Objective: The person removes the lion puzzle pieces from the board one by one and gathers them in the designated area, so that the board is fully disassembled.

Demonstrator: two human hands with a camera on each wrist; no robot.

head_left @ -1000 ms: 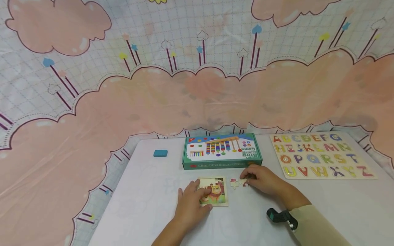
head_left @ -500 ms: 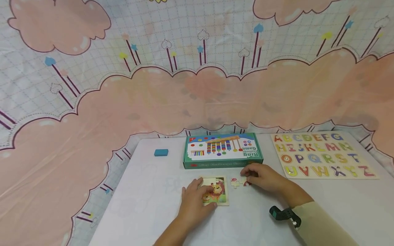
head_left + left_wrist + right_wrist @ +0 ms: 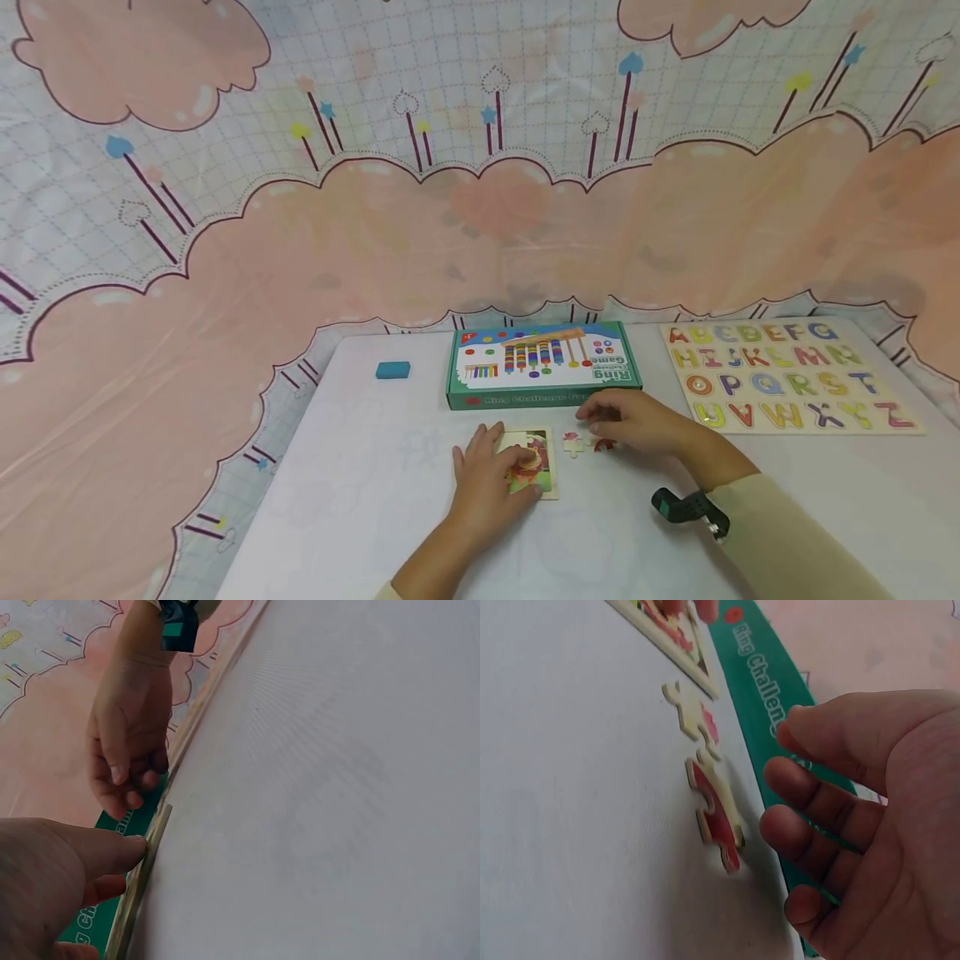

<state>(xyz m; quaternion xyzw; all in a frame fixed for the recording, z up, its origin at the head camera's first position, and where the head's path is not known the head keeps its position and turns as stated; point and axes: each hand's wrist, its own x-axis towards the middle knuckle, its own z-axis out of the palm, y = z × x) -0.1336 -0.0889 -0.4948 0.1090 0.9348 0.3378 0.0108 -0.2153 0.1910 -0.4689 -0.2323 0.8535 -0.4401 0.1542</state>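
A small wooden jigsaw puzzle (image 3: pixel 536 475) in a pale frame lies on the table, showing an animal picture partly covered by my left hand (image 3: pixel 491 483). That hand rests across its left side, with the index finger over the picture and the thumb at the near edge. Just right of the frame lie loose jigsaw pieces, a pale one with a pink mark (image 3: pixel 573 445) and a red and cream one (image 3: pixel 718 814). Above and beside the red one hovers my right hand (image 3: pixel 637 425). Its fingers curl loosely, apart from the pieces, with nothing between them in the right wrist view.
A green Ring Challenge Game box (image 3: pixel 543 367) lies close behind the puzzle and pieces. An alphabet board (image 3: pixel 795 379) with coloured letters is at the back right. Toward the back left sits a blue block (image 3: pixel 393 370). A cloud-patterned cloth (image 3: pixel 450 242) rises behind the white table (image 3: pixel 337 500).
My left hand has slid to the right over the puzzle, covering more of the picture. The right hand has shifted slightly up and left, uncovering more of the red piece.
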